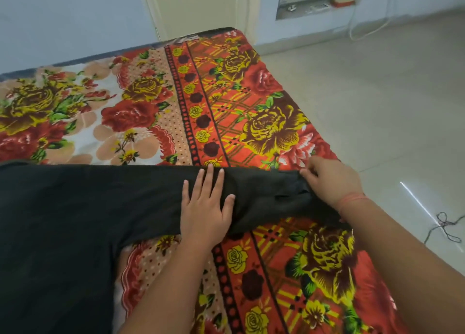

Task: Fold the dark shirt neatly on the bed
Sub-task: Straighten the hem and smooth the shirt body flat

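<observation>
Both hands work the sleeve stage: our left hand (206, 207) presses flat on the dark shirt (88, 207) at bed (176, 102) centre; right hand (332, 180), at 3 o'clock, pinches the sleeve end (289, 190). Next, we judge, fold it inward.

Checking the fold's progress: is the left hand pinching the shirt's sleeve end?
No, the left hand lies flat on the dark shirt; the right hand grips the sleeve end.
</observation>
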